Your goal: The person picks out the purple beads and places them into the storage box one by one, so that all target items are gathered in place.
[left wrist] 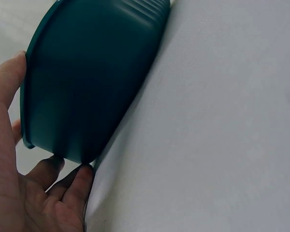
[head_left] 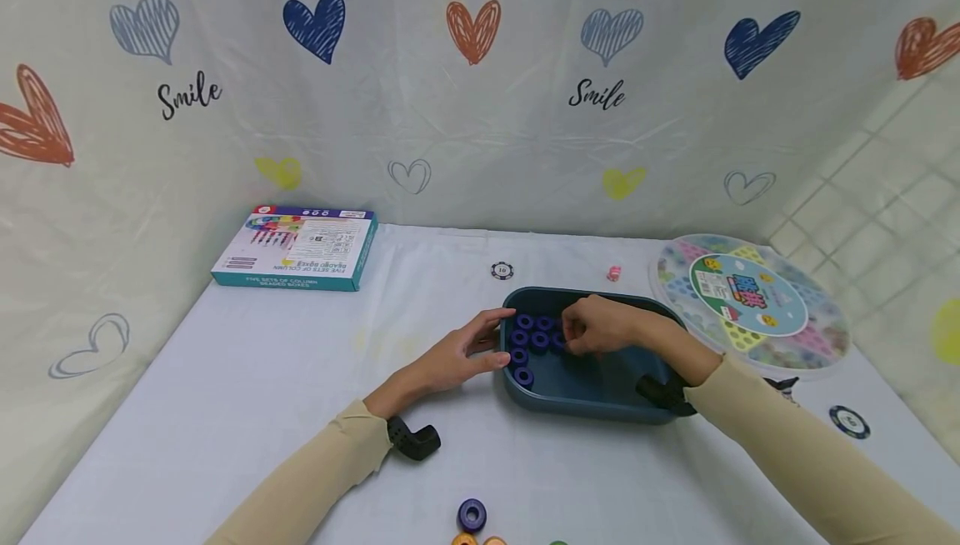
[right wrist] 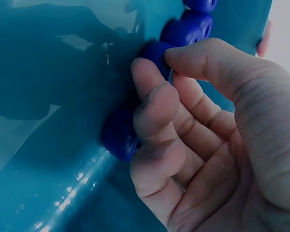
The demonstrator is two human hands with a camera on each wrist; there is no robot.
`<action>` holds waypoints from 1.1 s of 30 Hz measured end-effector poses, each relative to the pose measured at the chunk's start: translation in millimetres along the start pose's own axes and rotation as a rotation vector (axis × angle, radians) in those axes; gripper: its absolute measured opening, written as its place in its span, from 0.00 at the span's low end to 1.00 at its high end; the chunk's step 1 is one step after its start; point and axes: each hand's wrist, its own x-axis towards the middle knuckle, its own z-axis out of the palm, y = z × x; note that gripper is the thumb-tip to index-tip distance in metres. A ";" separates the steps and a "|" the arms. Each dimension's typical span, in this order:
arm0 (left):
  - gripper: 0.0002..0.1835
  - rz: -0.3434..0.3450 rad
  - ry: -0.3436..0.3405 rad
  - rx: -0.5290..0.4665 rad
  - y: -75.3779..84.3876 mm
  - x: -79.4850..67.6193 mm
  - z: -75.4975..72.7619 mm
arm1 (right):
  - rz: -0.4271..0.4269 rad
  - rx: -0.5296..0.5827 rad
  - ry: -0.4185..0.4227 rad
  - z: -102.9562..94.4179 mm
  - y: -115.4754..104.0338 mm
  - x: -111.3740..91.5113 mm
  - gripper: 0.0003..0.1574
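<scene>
A dark blue-green tray (head_left: 592, 403) holds several purple ring-shaped beads (head_left: 519, 356) in rows at its left end. My left hand (head_left: 456, 353) is at that end, its thumb and a fingertip touching the rim. In the left wrist view, other fingertips touch the tray's outer wall (left wrist: 87, 72). My right hand (head_left: 606, 324) reaches inside the tray and pinches a purple bead (right wrist: 155, 53) between thumb and index finger, beside the row. Another bead (right wrist: 120, 135) lies by its other fingers, partly hidden.
A loose purple bead (head_left: 472, 516) lies near the front edge, by orange beads (head_left: 465, 539). A boxed bead set (head_left: 296, 249) is at the back left. At the right sits a round clear case (head_left: 750, 295). Poker chips (head_left: 502, 271) and a small pink piece (head_left: 614, 273) lie around the tray.
</scene>
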 end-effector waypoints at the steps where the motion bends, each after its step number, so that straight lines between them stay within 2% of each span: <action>1: 0.32 -0.002 0.000 -0.001 0.2 0.0 0.2 | 0.003 0.002 0.001 -0.1 0.0 -0.4 0.04; 6: 0.33 0.002 -0.003 -0.006 5.7 -0.9 0.7 | 0.002 -0.015 0.020 -3.2 -1.8 -4.8 0.04; 8: 0.34 0.008 -0.008 -0.012 14.1 -2.0 0.0 | -0.024 -0.043 0.045 -5.9 -4.0 -8.5 0.03; 10: 0.34 0.013 -0.009 -0.012 14.5 -1.9 0.0 | -0.057 -0.076 0.074 -8.6 -7.2 -12.4 0.03; 15: 0.34 0.012 -0.006 -0.008 13.9 -2.1 -0.3 | -0.095 -0.124 0.118 -11.0 -28.4 -24.3 0.05; 17: 0.34 0.012 -0.011 -0.013 22.1 -3.6 -0.9 | -0.100 -0.124 0.125 -8.7 -41.4 -30.3 0.05; 20: 0.33 0.014 -0.020 -0.015 32.0 -5.0 -1.4 | -0.124 -0.132 0.143 -1.6 -59.5 -39.2 0.05; 26: 0.33 0.003 -0.011 0.007 32.8 -5.3 -0.8 | -0.233 -0.172 0.181 19.8 -94.4 -51.7 0.06; 33: 0.33 0.006 -0.005 0.007 32.3 -5.3 -0.5 | -0.357 -0.156 0.090 54.6 -126.2 -56.4 0.05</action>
